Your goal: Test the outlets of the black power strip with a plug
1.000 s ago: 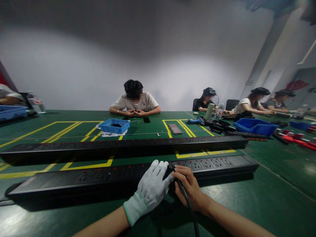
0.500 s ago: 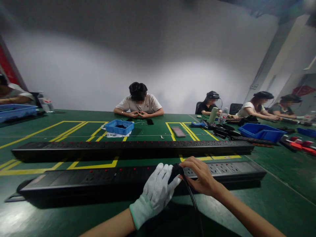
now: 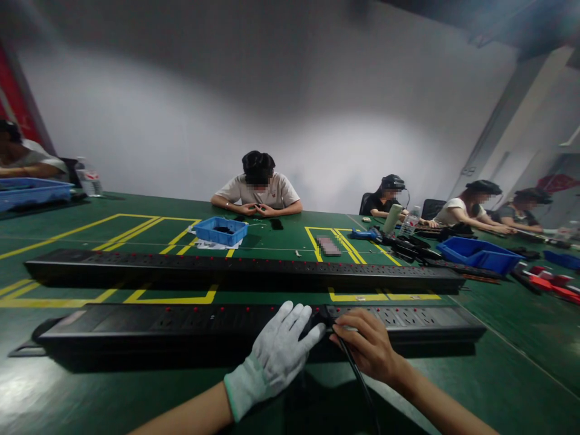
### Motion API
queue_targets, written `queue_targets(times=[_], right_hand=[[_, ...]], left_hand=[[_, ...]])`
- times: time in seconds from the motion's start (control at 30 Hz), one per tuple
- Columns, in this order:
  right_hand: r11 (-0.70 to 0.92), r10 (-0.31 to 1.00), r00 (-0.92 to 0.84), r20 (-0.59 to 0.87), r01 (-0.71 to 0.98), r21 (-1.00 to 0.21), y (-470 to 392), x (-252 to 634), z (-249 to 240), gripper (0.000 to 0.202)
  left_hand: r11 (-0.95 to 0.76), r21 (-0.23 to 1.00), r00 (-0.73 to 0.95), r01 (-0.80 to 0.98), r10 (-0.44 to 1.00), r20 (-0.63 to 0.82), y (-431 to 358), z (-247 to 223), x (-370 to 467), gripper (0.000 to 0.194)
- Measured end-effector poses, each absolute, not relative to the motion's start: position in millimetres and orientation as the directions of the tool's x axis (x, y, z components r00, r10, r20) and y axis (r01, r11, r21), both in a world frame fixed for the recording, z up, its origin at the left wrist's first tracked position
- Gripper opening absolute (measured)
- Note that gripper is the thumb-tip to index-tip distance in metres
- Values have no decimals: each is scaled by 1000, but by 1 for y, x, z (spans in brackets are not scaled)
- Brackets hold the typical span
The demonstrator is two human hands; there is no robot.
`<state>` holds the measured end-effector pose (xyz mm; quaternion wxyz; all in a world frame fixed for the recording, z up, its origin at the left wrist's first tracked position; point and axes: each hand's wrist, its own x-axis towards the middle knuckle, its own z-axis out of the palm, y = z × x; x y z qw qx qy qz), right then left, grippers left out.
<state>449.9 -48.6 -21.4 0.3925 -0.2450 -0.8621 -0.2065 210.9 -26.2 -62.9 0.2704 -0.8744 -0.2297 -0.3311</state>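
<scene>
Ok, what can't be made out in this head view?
All in the head view:
Black plug: underside hidden behind the left hand and right hand.
Black cord: far end cut off by the bottom edge.
Dark bits in the small blue tray: too small.
Far-left blue bin: cut off by the left edge.

The wall (image 3: 290, 145) darkens upward, glare whitens the table (image 3: 22, 389) at lower left, and the view's edges stretch.

No text, number or brand is legible. The left bottle (image 3: 93, 180) and right bottle (image 3: 411, 222) carry labels too small to read. The shirt (image 3: 284, 192) opposite bears an unreadable chest mark. The front power strip (image 3: 203, 326) has a pale, illegible patch (image 3: 75, 316) near its left end.
</scene>
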Motion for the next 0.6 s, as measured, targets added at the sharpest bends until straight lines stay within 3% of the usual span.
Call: queue_targets(times=[0.4,0.53,0.6], right_hand=[[743,301,-635,711,623,242,-41,449,16,12],[730,222,-619,753,617,292,-52,443,12,11],[706,131,-643,755,595,384,-64,440,8,7]], left_hand=[[-734,-315,666,601,243,705,-29,-64,192,49],[-681,-279,619,677,323,716,-27,-68,191,51],[-640,-249,574,727,369,731,-26,-72,191,53]])
